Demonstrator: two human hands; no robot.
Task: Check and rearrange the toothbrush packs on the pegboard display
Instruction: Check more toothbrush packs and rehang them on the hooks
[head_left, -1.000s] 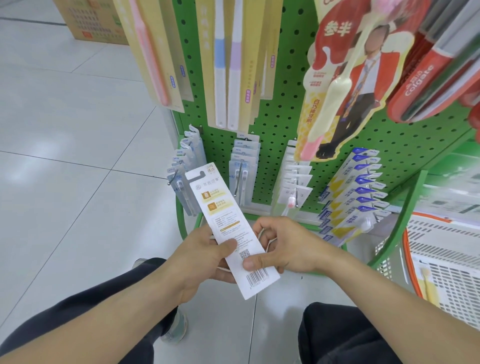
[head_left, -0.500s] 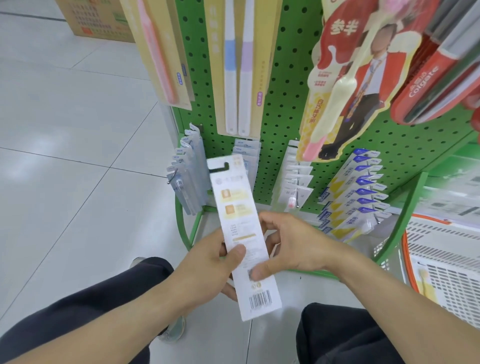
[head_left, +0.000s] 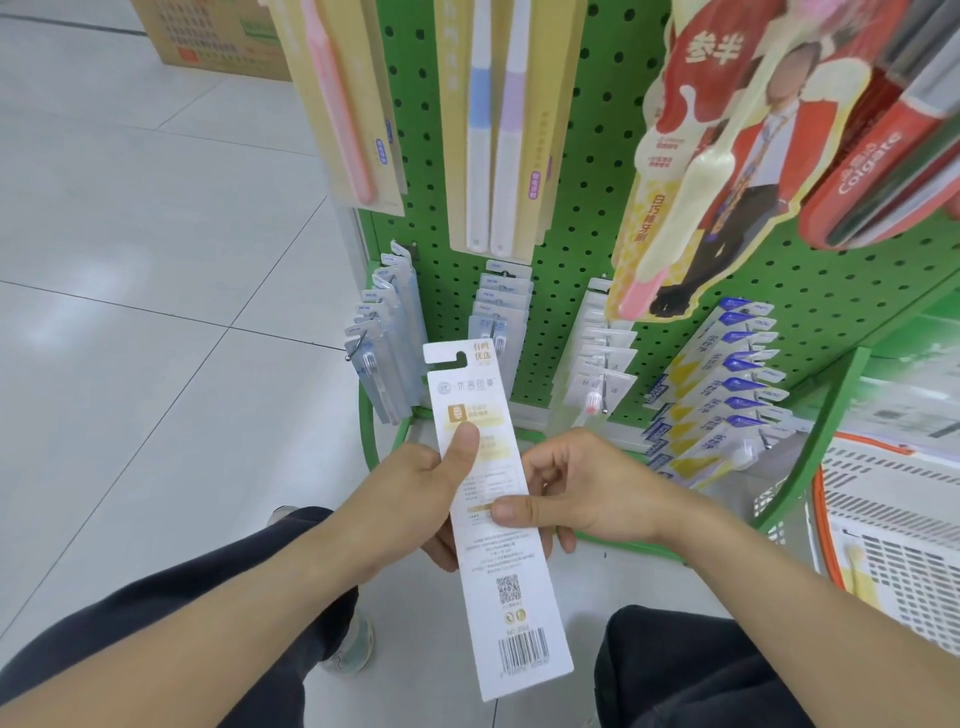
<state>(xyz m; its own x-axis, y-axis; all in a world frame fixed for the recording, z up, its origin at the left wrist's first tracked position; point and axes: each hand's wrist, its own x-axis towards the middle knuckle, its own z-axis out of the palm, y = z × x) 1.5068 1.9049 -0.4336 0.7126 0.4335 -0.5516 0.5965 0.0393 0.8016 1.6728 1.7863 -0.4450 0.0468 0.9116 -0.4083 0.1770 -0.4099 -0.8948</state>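
Observation:
A long white toothbrush pack (head_left: 506, 597) stands nearly upright in front of me, printed back and barcode facing me, hang hole at the top. My left hand (head_left: 415, 499) grips its left edge, thumb pressed on the upper face. My right hand (head_left: 587, 493) pinches its right edge, thumb on the middle of the card. Behind it stands the green pegboard (head_left: 576, 249). Its lowest row of hooks carries clear packs (head_left: 382, 358), more pale packs (head_left: 498, 306), white packs (head_left: 602, 374) and blue-and-yellow packs (head_left: 722, 395).
Above hang tall yellow packs (head_left: 498, 130), a red cut-out card pack (head_left: 717, 156) and red Colgate packs (head_left: 883, 150). A white and orange plastic basket (head_left: 893, 530) sits low at the right. A cardboard box (head_left: 218, 36) stands far left on the tiled floor. My knees are below.
The pack has swung from a leftward tilt to nearly upright and shifted right. My left thumb has slid up its face; my right thumb now sits at its middle.

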